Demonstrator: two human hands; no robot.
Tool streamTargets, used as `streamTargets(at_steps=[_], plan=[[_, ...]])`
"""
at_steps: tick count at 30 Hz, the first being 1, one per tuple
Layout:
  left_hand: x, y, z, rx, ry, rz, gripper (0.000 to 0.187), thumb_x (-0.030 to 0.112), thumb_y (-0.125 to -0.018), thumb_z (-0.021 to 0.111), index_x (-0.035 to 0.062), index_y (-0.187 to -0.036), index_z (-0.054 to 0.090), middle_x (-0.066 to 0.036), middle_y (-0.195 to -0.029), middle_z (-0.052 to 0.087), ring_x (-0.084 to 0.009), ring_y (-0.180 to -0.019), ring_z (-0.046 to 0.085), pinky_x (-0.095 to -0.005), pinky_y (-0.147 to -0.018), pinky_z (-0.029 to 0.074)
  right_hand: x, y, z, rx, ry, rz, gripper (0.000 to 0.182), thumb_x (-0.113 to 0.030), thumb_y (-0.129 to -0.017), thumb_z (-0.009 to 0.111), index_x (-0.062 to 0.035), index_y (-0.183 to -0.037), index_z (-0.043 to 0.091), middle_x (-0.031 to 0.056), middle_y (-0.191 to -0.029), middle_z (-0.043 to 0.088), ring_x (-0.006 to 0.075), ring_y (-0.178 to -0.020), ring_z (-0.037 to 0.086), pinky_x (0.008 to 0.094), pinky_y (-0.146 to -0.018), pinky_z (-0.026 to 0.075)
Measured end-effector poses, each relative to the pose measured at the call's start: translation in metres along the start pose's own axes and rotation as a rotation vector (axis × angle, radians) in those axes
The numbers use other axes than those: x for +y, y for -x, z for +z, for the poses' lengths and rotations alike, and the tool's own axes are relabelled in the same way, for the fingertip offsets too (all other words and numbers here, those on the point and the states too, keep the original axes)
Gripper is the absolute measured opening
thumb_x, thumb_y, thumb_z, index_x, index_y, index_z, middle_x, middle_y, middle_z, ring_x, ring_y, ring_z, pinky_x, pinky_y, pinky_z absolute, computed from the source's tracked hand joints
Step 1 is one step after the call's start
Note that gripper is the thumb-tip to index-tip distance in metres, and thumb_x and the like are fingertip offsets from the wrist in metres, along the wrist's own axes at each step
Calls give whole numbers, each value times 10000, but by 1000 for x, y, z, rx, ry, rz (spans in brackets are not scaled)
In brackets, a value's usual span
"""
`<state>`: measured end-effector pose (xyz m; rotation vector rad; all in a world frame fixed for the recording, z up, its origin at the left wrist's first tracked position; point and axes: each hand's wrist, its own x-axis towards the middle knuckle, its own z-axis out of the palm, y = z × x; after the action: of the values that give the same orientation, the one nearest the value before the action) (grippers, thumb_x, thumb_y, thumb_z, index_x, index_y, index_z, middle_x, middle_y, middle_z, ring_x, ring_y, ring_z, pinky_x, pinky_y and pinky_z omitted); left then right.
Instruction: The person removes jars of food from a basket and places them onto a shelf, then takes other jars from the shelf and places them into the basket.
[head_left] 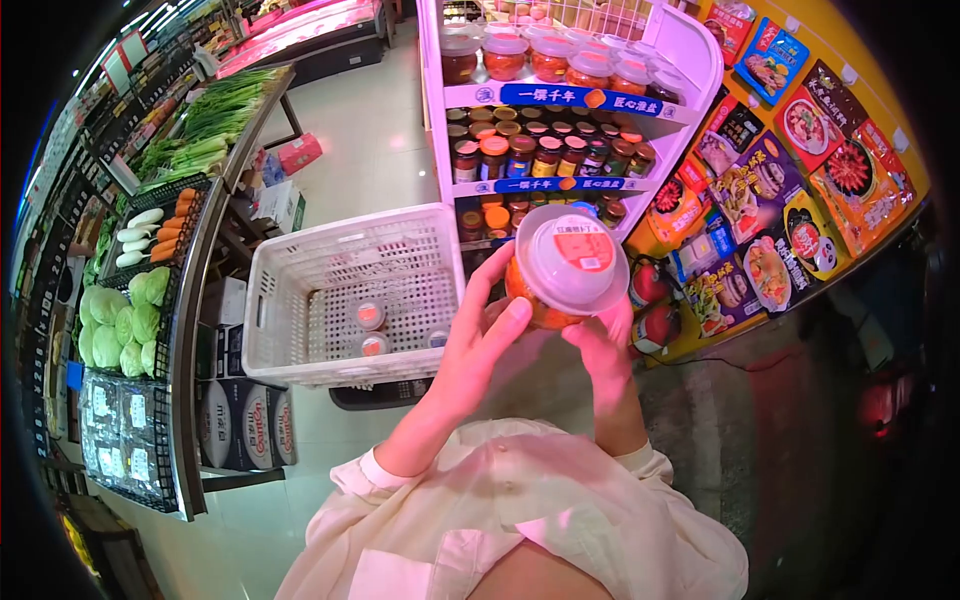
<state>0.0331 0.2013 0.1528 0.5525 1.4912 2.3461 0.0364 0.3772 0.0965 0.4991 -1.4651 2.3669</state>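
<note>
A plastic jar of reddish pickled food [545, 300], with a whitish lid and a pink-and-white label on top, is held up in front of my chest. My left hand [480, 335] is closed around its left side, thumb toward me. From the lower right, my right hand [606, 345] grips the jar too; part of its fingers is hidden behind the jar. Just beyond stands a pink-lit shelf rack [437, 110]. Similar lidded jars [550, 58] line its upper shelf, and smaller dark-capped jars [520, 158] fill the shelves below.
A white perforated crate [300, 370] on the left holds a few small lidded jars [371, 316]. Further left is a vegetable stand with cabbages [125, 325], carrots and radishes. Printed cartons [245, 425] sit beneath it. Food packets [745, 190] hang on a yellow display at right.
</note>
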Motion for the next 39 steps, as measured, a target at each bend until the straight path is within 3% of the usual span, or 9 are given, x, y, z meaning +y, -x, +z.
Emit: streamTargets(at_steps=[4, 10, 16, 17, 20, 21, 30, 36, 39], plan=[[-25, -25, 21, -9, 28, 2, 679, 381, -938, 522, 91, -1473, 221, -87, -1460, 315, -247, -1327, 341, -479, -1032, 346, -19, -3, -25, 20, 232, -71, 863, -26, -656, 820, 10, -1365, 330, 124, -1308, 473, 213, -1229, 466, 364, -1030, 374], [-48, -58, 31, 121, 52, -72, 712, 458, -872, 533, 113, -1449, 299, -64, -1386, 431, -219, -1273, 413, -452, -1020, 336, -17, -12, -48, 40, 364, -56, 864, -38, -688, 805, 20, -1390, 305, 121, -1344, 442, 212, -1257, 439, 365, -1047, 351], [-54, -85, 13, 217, 50, -92, 647, 382, -881, 514, 106, -1437, 329, -63, -1359, 454, -203, -1246, 441, -432, -1009, 363, -20, -39, -69, -69, 273, 101, 655, -178, -849, 675, 48, -1376, 360, 134, -1431, 336, 244, -1316, 367, 391, -1075, 314], [-54, -90, 11, 220, 44, -88, 596, 329, -904, 494, 101, -1432, 337, -65, -1359, 447, -200, -1238, 445, -413, -1002, 382, -17, -48, -68, -52, 333, 11, 526, -186, -908, 599, 61, -1337, 421, 136, -1388, 363, 227, -1263, 416, 360, -1036, 356], [-55, -113, 4, 205, 35, -70, 539, 260, -931, 474, 93, -1428, 348, -74, -1353, 446, -193, -1236, 447, -384, -995, 405, -21, -69, -73, 27, 563, 72, 449, -143, -927, 572, 63, -1311, 459, 116, -1288, 410, 178, -1173, 465, 314, -968, 403], [-55, -122, 1, 196, 32, -63, 535, 252, -933, 475, 92, -1428, 349, -77, -1351, 448, -191, -1239, 446, -379, -995, 407, -22, -79, -70, 60, 539, 76, 396, -109, -939, 545, 62, -1292, 486, 90, -1179, 430, 129, -1057, 483, 264, -895, 422], [-39, -228, -46, 70, -156, 234, 542, 230, -977, 429, -6, -1444, 288, -140, -1475, 321, -235, -1369, 284, -377, -1132, 185, -6, -194, -78, -55, 628, 49, 399, -85, -941, 525, 32, -1319, 475, 63, -1115, 457, 100, -989, 461, 226, -808, 432], [-1, -302, -67, 105, -469, 366, 468, 276, -992, 413, 0, -1370, 399, -171, -1332, 389, -284, -1285, 321, -388, -1093, 238, 3, -280, -82, -82, 536, 71, 394, -168, -965, 519, 22, -1308, 487, 70, -1112, 484, 83, -851, 515, 203, -624, 445], [8, -339, -76, 88, -485, 350, 471, 289, -984, 429, 8, -1362, 409, -170, -1301, 384, -279, -1261, 330, -378, -1085, 247, 7, -315, -87, -18, 547, 105, 404, -208, -963, 518, 23, -1293, 493, 54, -962, 564, 72, -741, 521, 210, -606, 436]])
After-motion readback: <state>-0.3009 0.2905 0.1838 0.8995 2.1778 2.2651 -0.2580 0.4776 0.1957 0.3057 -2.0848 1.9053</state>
